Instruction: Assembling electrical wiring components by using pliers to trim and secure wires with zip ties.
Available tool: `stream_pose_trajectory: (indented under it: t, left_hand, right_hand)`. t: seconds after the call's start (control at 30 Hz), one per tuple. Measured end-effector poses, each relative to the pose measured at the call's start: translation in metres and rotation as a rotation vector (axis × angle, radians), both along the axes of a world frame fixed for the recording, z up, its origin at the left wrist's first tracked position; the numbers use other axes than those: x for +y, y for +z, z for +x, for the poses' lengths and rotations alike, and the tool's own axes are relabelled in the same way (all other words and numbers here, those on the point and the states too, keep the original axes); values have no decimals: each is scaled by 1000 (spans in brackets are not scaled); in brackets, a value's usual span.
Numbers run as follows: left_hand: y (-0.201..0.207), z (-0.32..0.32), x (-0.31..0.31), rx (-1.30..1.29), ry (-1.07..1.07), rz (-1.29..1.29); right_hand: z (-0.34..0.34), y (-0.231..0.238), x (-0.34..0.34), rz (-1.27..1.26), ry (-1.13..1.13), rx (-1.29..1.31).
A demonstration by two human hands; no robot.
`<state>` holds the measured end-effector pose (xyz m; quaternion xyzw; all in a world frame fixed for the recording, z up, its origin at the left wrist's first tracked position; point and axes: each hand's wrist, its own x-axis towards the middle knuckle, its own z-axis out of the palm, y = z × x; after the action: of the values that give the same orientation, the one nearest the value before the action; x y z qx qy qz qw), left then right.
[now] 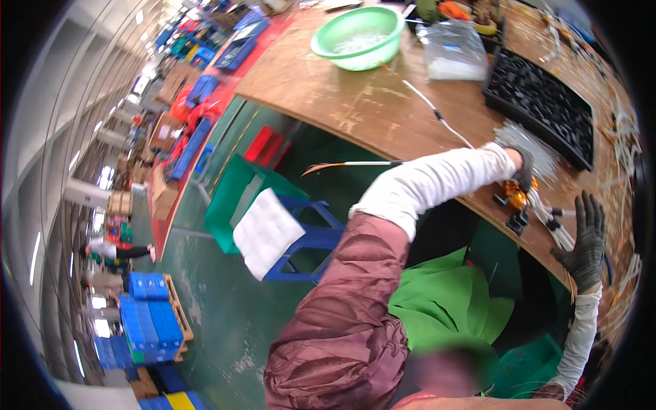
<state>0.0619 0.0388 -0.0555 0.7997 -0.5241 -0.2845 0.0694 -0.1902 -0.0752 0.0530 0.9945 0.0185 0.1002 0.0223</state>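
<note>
My left hand (523, 169), in a grey glove with a white sleeve, reaches over the edge of the brown wooden table (355, 102). Its fingers curl down onto an orange part (514, 195) with black clips (518, 221) beside it. A bundle of thin grey wires (529, 142) lies just beyond that hand. My right hand (585, 239), in a dark glove, hovers with its fingers spread and holds nothing. It is just right of several white cable ends (552, 224) lying on the table.
A black tray of small parts (540, 102) sits behind the wires. A green basin (359, 37) and a clear plastic bag (454, 51) stand farther back. Below the table are a blue stool with a white pad (268, 234) and a green crate (232, 195). Blue crates (150, 321) stand on a pallet.
</note>
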Motion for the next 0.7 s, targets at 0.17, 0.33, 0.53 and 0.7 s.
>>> stream_pose_trajectory:
  t: [0.17, 0.33, 0.53, 0.7]
  left_hand:
    - [-9, -17, -6, -22, -3, -39]
    - [-18, -26, 7, 18, -13, -66]
    - [16, -54, 54, -44, 83, -236]
    - [99, -79, 92, -182, 99, -553]
  right_hand:
    - [-12, -74, -22, 37, -47, 46]
    - [-43, -113, -19, 94, -159, -126]
    - [-55, -106, -2, 235, -272, 7]
    - [-57, -77, -17, 267, -169, -174]
